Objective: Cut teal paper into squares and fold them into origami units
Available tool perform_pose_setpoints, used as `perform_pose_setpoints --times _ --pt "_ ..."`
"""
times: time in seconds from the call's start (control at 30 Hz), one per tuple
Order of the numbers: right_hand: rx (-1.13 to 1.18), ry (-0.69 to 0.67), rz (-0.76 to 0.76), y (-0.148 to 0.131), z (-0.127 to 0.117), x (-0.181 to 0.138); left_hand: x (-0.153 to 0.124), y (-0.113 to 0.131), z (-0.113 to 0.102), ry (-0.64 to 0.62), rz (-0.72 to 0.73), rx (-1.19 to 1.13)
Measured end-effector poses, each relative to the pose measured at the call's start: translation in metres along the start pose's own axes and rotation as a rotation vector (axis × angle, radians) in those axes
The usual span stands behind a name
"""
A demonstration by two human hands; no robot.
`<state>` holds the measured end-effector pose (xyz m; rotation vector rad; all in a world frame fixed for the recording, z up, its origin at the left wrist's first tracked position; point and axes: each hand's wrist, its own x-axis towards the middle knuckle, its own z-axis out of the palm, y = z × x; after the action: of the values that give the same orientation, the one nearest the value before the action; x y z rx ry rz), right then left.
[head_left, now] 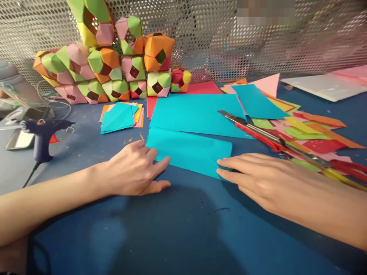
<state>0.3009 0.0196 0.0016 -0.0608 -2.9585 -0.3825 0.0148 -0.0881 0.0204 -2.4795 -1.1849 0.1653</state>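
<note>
A bright blue piece of paper point(189, 149) lies on the blue table; I cannot tell if it is folded. At its left end rests my left hand point(137, 168), thumb and forefinger apart, the other fingers partly curled. Stretched fingers of my right hand point(258, 175) touch the paper's right end. Directly behind is a larger blue sheet point(197, 112) over red paper point(203, 88). A box cutter point(241, 124) and red-handled scissors point(266, 142) lie beyond my right hand, on and beside paper scraps.
Folded-paper balls point(109, 70) are stacked against a perforated metal screen point(212, 46). Small paper squares point(119, 117) lie before them. A dark blue glue gun point(43, 139) stands at the left. Coloured offcuts point(318, 131) and a white sheet point(323, 86) lie at the right.
</note>
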Motion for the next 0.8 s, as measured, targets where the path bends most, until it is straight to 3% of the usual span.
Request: perform_pose_setpoints --times 0.23,0.53,0.8 --pt "0.106 -0.100 0.113 0.000 0.001 -0.001 0.006 0.006 0.001 -0.055 -0.019 0.074" --pt "0.242 -0.312 0.182 0.007 -0.016 0.004 0.015 0.023 0.007 0.005 -0.022 -0.032" --pt "0.377 -0.364 0.289 0.013 -0.024 0.009 0.029 0.030 -0.003 -0.135 -0.031 -0.054"
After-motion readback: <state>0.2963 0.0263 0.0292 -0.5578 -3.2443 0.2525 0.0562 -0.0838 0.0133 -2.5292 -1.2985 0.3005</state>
